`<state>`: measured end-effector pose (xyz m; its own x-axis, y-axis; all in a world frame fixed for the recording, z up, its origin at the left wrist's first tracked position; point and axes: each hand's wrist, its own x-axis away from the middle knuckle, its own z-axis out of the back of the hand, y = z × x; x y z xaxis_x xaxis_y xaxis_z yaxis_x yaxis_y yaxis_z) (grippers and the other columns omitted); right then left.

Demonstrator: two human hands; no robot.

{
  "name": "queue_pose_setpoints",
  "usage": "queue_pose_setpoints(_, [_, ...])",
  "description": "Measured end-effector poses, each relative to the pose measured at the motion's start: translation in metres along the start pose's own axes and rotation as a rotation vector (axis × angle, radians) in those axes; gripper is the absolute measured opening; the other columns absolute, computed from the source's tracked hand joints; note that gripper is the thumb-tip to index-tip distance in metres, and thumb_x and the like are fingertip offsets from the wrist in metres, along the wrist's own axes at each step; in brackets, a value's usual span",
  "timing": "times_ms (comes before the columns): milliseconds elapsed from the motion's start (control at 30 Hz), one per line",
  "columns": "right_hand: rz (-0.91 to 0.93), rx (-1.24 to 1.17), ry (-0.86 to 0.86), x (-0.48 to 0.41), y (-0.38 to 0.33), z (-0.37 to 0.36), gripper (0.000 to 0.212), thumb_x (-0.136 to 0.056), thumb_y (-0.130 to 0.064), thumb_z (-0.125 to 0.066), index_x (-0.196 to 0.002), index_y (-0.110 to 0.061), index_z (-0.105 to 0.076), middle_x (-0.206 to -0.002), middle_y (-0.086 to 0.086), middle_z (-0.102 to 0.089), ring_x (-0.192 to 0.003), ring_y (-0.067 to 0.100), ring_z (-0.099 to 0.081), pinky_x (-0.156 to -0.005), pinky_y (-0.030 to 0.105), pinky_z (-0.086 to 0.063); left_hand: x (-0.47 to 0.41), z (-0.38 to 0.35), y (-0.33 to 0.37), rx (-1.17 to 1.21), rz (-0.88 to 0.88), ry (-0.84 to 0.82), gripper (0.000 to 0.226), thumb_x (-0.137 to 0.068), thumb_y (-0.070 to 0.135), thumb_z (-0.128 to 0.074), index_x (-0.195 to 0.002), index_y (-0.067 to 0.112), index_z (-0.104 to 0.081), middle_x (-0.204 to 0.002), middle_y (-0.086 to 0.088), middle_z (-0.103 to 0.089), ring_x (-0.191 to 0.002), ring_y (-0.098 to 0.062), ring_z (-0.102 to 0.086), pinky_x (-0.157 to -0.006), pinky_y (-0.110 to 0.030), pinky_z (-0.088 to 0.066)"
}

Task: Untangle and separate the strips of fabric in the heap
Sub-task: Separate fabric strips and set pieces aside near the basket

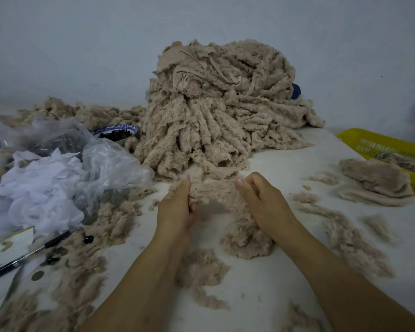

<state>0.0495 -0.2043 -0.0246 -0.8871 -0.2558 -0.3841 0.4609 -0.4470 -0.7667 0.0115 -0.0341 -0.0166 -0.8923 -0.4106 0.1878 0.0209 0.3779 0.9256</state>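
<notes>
A tall heap of beige fuzzy fabric strips [216, 109] stands at the back middle of the white table [285, 168]. Just in front of it I hold one fuzzy strip [213, 191] stretched between both hands. My left hand [177, 207] grips its left end with thumb and fingers. My right hand [261, 202] pinches its right end, and the strip's tail bunches on the table [247, 240] below that hand. A small pile of separated strips [374, 185] lies at the right.
A yellow plastic basket [391, 147] sits at the right edge. Crumpled clear plastic bags [101, 164] and white scraps [38, 185] fill the left, with a blue-rimmed bowl [115, 131] behind them and a pen [29, 255] near the left front. Beige fluff [340, 238] litters the table.
</notes>
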Motion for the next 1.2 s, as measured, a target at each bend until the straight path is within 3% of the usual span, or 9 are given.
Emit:
queue_pose_setpoints(67, [0.003, 0.091, 0.0, 0.0, 0.005, 0.004, 0.004, -0.1, -0.036, -0.05, -0.099, -0.035, -0.046, -0.102, -0.01, -0.047, -0.085, -0.003, -0.048, -0.07, 0.002, -0.038, -0.001, 0.002, 0.001, 0.002, 0.003, 0.005, 0.035, -0.094, 0.04, -0.066, -0.073, 0.013, -0.059, -0.047, 0.002, -0.044, -0.033, -0.008, -0.037, -0.034, -0.018, -0.03])
queue_pose_setpoints(133, [0.116, 0.15, 0.023, 0.003, 0.002, 0.003, 0.019, -0.096, -0.044, -0.052, -0.113, -0.037, -0.047, -0.114, -0.012, -0.039, -0.106, 0.002, -0.042, -0.083, 0.0, -0.034, -0.001, 0.0, 0.002, 0.031, 0.015, -0.052, 0.044, -0.092, 0.041, -0.067, -0.056, 0.017, -0.058, -0.051, -0.001, -0.046, -0.034, -0.009, -0.037, -0.035, -0.019, -0.03])
queue_pose_setpoints(300, [0.312, 0.334, -0.099, 0.01, -0.013, -0.02, 0.034, -0.091, -0.047, -0.059, -0.112, -0.021, -0.054, -0.108, -0.012, -0.04, -0.1, 0.002, -0.039, -0.079, 0.013, -0.036, 0.005, -0.004, 0.002, 0.044, 0.055, -0.294, 0.053, -0.089, 0.055, -0.057, -0.06, 0.011, -0.056, -0.05, -0.002, -0.037, -0.042, -0.011, -0.031, -0.041, -0.019, -0.035])
queue_pose_setpoints(467, [0.018, -0.126, -0.08, 0.008, -0.016, -0.011, 0.023, -0.1, -0.031, -0.05, -0.078, -0.026, -0.051, -0.076, -0.013, -0.051, -0.065, 0.004, -0.048, -0.059, 0.016, -0.039, 0.006, -0.01, 0.001, 0.099, -0.001, -0.355, 0.049, -0.089, 0.053, -0.052, -0.117, 0.017, -0.069, -0.071, 0.006, -0.057, -0.052, -0.006, -0.042, -0.051, -0.018, -0.039])
queue_pose_setpoints(667, [-0.359, -0.893, -0.064, 0.002, -0.017, 0.003, 0.035, -0.099, -0.023, -0.049, -0.071, -0.022, -0.068, -0.08, 0.007, -0.068, -0.076, 0.017, -0.066, -0.068, 0.029, -0.054, 0.007, -0.006, -0.008, -0.437, -0.329, -0.146, 0.05, -0.09, 0.062, -0.054, -0.061, 0.022, -0.054, -0.055, 0.007, -0.049, -0.052, -0.008, -0.044, -0.058, -0.028, -0.038])
queue_pose_setpoints(833, [-0.257, -0.791, -0.112, 0.004, -0.014, 0.001, 0.026, -0.094, -0.032, -0.054, -0.073, -0.025, -0.069, -0.076, -0.001, -0.067, -0.074, 0.012, -0.064, -0.066, 0.025, -0.052, 0.013, -0.011, -0.015, -0.663, -0.347, -0.323, 0.062, -0.072, 0.089, -0.046, -0.073, 0.029, -0.062, -0.069, 0.018, -0.067, -0.062, 0.002, -0.061, -0.06, -0.015, -0.047])
queue_pose_setpoints(900, [-0.248, -0.695, -0.15, 0.007, -0.013, -0.002, 0.026, -0.097, -0.03, -0.054, -0.077, -0.029, -0.07, -0.079, -0.006, -0.069, -0.076, 0.008, -0.064, -0.067, 0.021, -0.05, 0.011, -0.01, -0.017, -0.638, -0.365, -0.355, 0.046, -0.075, 0.081, -0.056, -0.087, 0.038, -0.065, -0.079, 0.027, -0.07, -0.072, 0.008, -0.065, -0.061, -0.008, -0.047])
queue_pose_setpoints(1000, [-0.277, -0.572, -0.123, 0.007, -0.009, -0.005, 0.032, -0.1, -0.025, -0.051, -0.071, -0.03, -0.065, -0.073, -0.004, -0.06, -0.069, 0.01, -0.055, -0.061, 0.017, -0.044, 0.005, -0.007, -0.019, -0.543, -0.298, -0.267, 0.018, -0.094, 0.048, -0.061, -0.092, 0.033, -0.071, -0.083, 0.011, -0.074, -0.08, -0.008, -0.071, -0.074, -0.028, -0.056])
queue_pose_setpoints(1200, [-0.349, -0.458, -0.049, 0.006, -0.001, -0.002, 0.03, -0.1, -0.027, -0.049, -0.072, -0.022, -0.057, -0.057, -0.013, -0.049, -0.053, 0.002, -0.044, -0.049, 0.009, -0.036, 0.004, -0.011, -0.014, -0.099, 0.012, -0.226, 0.021, -0.102, 0.019, -0.052, -0.099, 0.016, -0.073, -0.086, -0.003, -0.077, -0.071, -0.016, -0.072, -0.06, -0.028, -0.056])
